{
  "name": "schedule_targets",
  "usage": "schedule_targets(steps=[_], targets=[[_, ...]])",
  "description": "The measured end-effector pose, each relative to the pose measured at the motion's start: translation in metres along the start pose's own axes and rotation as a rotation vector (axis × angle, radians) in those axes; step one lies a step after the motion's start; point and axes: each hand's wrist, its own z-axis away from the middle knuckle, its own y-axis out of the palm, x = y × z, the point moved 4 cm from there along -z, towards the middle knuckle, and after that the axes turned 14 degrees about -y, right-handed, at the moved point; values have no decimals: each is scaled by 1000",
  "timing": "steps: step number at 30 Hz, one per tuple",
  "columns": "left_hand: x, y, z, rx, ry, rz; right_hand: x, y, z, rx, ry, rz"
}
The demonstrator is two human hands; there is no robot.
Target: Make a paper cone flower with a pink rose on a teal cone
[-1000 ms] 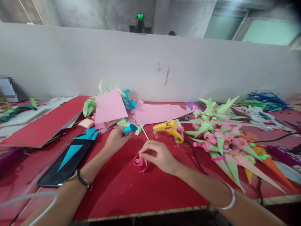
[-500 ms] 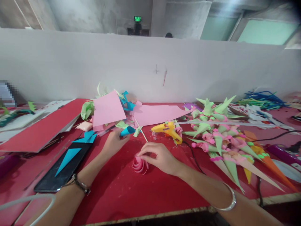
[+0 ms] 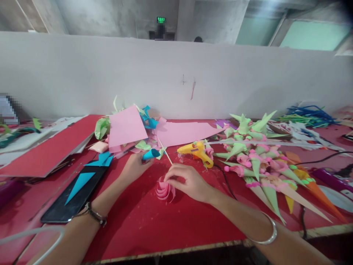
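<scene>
My left hand [image 3: 134, 165] is closed round a rolled blue paper cone [image 3: 151, 154], whose wide end sticks out to the right. Just above the red tabletop, my right hand [image 3: 186, 180] pinches a pink curled-strip paper flower [image 3: 163, 189] at its top, finger and thumb together. The flower's strips curl round and hang down towards the table. A thin pale stick [image 3: 164, 151] reaches up and left from behind the right hand; whether that hand touches it is hidden. Beyond that hand lies a yellow glue gun [image 3: 196, 151], nozzle to the left.
Pink paper sheets [image 3: 128, 129] and scraps lie at the back. On the left, a phone [image 3: 70, 200] carries blue paper pieces [image 3: 79, 187], near a red board [image 3: 52, 147]. Several finished paper flowers [image 3: 256, 162] are heaped on the right. A black cord [image 3: 226, 182] trails from the glue gun.
My right hand has shifted slightly up and right along the pink flower, whose strips hang a little differently. The left hand still holds the blue cone, almost unmoved.
</scene>
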Motion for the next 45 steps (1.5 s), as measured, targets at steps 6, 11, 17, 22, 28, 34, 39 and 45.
schedule_targets(steps=[6,11,17,22,28,34,39,45], targets=[[2,3,-1,35,3,4,-5,-3,3,19,28,56],[1,4,0,52,-13,34,-5,-3,1,104,4,84],[1,2,1,63,-20,49,-2,-8,2,221,-28,122],[2,2,-1,61,-2,41,-2,-11,2,228,-50,140],[2,2,-2,50,1,66,-2,-9,1,216,-60,142],[2,3,-2,55,6,40,-3,-8,0,198,-79,163],[3,6,-2,91,30,24,-3,-9,0,191,-71,189],[2,11,1,191,97,-7,-1,-18,0,97,-61,131]])
